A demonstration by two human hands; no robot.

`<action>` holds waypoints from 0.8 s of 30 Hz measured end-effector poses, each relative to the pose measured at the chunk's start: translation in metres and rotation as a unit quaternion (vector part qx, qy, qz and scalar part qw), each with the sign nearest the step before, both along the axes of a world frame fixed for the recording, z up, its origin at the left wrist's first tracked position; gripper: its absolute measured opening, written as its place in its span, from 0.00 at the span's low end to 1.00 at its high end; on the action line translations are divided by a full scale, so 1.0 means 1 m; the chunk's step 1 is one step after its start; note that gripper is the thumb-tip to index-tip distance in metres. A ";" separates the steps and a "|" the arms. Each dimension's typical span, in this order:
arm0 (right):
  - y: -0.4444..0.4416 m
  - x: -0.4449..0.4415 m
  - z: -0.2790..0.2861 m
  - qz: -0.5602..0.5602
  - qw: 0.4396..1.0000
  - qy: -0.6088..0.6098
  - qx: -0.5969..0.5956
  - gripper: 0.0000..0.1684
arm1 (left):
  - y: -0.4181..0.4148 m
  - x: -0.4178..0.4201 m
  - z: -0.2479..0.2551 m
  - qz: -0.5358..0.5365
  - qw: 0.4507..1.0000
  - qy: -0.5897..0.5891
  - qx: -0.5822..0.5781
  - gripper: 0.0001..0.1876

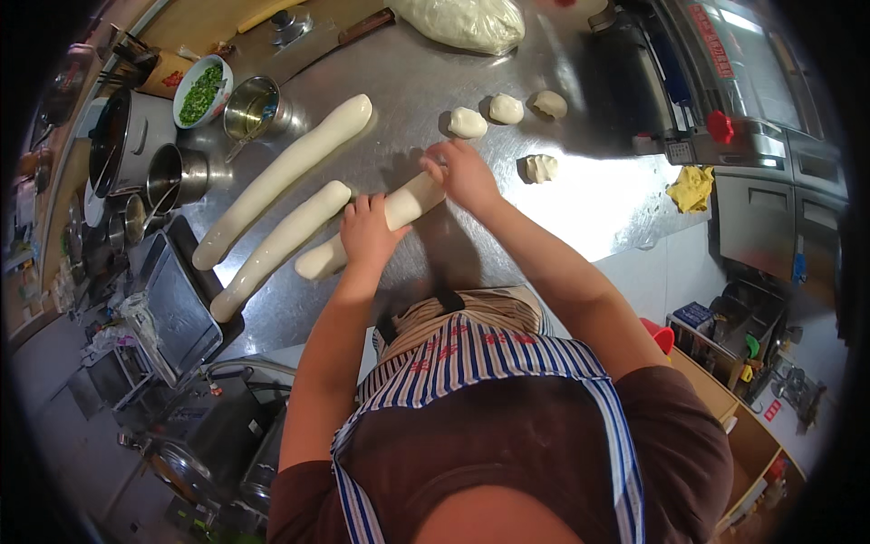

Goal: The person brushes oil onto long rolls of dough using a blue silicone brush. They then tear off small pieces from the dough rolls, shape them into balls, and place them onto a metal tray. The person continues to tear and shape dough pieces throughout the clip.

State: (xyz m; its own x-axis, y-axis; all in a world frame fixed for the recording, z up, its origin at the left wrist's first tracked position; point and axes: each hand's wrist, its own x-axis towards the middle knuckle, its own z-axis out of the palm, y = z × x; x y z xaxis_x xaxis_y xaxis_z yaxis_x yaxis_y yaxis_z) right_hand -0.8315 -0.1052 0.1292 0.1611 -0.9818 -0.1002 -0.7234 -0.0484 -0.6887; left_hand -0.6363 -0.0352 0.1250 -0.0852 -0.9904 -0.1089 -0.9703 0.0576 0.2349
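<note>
A thick dough rope (408,202) lies aslant on the steel worktop (401,88) before me. My left hand (370,230) is wrapped over its middle. At the rope's far right end is my right hand (462,171), its fingers curled around the tip; whether a piece is pinched there is partly hidden. Two more dough ropes, a long one (292,177) and a shorter one (285,248), rest to the left. Beyond my right hand sit several small dough lumps, one (467,123) close to my fingers and a ridged one (542,168) further right.
At the left stand a bowl of chopped green onion (202,92), a metal pot of oil (251,107), a large pot (126,143) and a tray (173,306). A knife (367,26) and a plastic-covered dough mass (469,24) lie at the back. A yellow cloth (691,190) is at the right edge.
</note>
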 end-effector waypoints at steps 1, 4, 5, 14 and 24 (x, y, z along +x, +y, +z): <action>0.015 0.006 -0.002 0.007 0.999 0.016 0.030 0.24 | 0.002 0.004 0.004 -0.003 1.000 -0.004 0.007 0.35; 0.035 0.002 -0.006 0.065 0.997 -0.012 0.034 0.30 | 0.017 0.031 0.005 0.012 1.000 -0.011 -0.020 0.33; 0.034 -0.005 -0.011 0.094 0.995 -0.025 0.009 0.32 | 0.021 0.040 0.006 0.015 1.000 -0.020 -0.019 0.33; 0.022 -0.037 0.021 0.242 0.963 0.095 -0.075 0.30 | 0.040 0.067 0.022 -0.082 0.996 -0.026 0.004 0.28; 0.033 -0.100 -0.011 0.236 0.962 0.098 -0.092 0.29 | 0.095 0.076 0.010 -0.016 0.998 0.025 0.056 0.26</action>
